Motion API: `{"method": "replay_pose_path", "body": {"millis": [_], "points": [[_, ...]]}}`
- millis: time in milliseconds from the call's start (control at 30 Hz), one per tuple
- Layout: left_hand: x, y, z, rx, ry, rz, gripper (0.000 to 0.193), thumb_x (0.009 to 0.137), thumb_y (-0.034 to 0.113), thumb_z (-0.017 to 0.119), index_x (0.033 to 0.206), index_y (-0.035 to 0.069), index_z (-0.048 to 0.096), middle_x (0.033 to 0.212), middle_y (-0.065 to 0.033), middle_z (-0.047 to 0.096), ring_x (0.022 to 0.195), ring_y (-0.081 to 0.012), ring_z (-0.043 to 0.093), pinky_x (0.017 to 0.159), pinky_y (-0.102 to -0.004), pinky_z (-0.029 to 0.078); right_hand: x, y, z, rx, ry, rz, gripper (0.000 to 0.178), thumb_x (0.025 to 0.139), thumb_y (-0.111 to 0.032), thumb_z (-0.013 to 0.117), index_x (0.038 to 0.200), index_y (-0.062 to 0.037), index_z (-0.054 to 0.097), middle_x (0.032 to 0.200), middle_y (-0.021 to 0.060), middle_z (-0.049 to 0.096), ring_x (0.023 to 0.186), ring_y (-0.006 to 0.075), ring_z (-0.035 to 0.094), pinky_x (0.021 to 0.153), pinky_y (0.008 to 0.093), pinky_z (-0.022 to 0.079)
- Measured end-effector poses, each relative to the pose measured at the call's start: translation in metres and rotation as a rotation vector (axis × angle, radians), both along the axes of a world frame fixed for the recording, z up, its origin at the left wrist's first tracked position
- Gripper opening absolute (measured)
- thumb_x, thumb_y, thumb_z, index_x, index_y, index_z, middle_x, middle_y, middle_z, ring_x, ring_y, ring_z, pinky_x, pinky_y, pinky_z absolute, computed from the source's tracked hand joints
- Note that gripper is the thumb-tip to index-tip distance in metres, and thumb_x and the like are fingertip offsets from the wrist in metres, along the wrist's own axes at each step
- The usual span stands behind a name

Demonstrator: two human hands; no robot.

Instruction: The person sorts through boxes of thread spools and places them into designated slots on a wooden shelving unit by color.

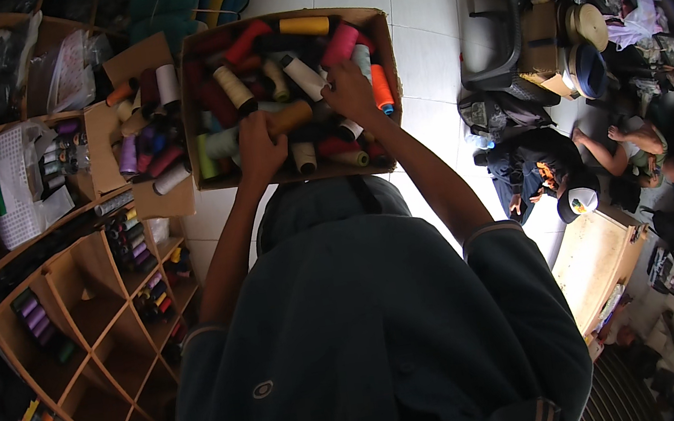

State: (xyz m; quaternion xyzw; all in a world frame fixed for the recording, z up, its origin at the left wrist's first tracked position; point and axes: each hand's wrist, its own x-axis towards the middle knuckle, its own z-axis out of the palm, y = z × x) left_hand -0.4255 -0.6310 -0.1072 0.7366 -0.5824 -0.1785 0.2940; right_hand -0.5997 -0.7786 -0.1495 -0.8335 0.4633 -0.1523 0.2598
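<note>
A cardboard box (190, 102) full of thread cones in many colours sits in front of me, and both my hands reach into it. My left hand (261, 148) is closed at the near side, its fingers around the end of a mustard-brown thread cone (291, 116). Farther right, my right hand (350, 90) has its fingers curled at the lower end of a white thread cone (303, 77). Close by lie a cream thread cone (234, 89), a magenta thread cone (340, 44) and an orange thread cone (381, 88). My fingertips are partly hidden among the cones.
Left of the box, an open carton (108, 143) holds more thread cones. Wooden cubby shelves (100, 330) with thread and bags line the left side. At right are a black chair (501, 32), people seated low, one in a cap (581, 202), and a wooden table (590, 261).
</note>
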Motion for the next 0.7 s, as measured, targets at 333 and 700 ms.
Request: {"method": "replay_pose_path", "body": {"millis": [333, 700], "points": [[0.044, -0.009, 0.002, -0.095, 0.042, -0.080, 0.034, 0.071, 0.014, 0.067, 0.101, 0.005, 0.054, 0.106, -0.0154, 0.056, 0.103, -0.0354, 0.051, 0.087, -0.0439, 0.040, 0.001, 0.015, 0.009, 0.086, 0.065, 0.149, 0.050, 0.065, -0.026, 0.077, 0.107, -0.0054, 0.058, 0.101, 0.0158, 0.053, 0.100, 0.0342, 0.054, 0.084, 0.0447, 0.047], [0.117, -0.024, -0.012, 0.023, 0.688, 0.230, 0.062, 0.084, 0.022, 0.066, 0.137, 0.002, 0.040, 0.130, -0.0204, 0.052, 0.124, -0.0294, 0.048, 0.102, -0.0390, 0.038, 0.007, 0.025, 0.000, 0.026, 0.185, 0.260, 0.042, 0.073, -0.005, 0.061, 0.113, -0.0161, 0.061, 0.113, 0.0129, 0.052, 0.106, 0.0359, 0.049, 0.087, 0.0479, 0.045]]}}
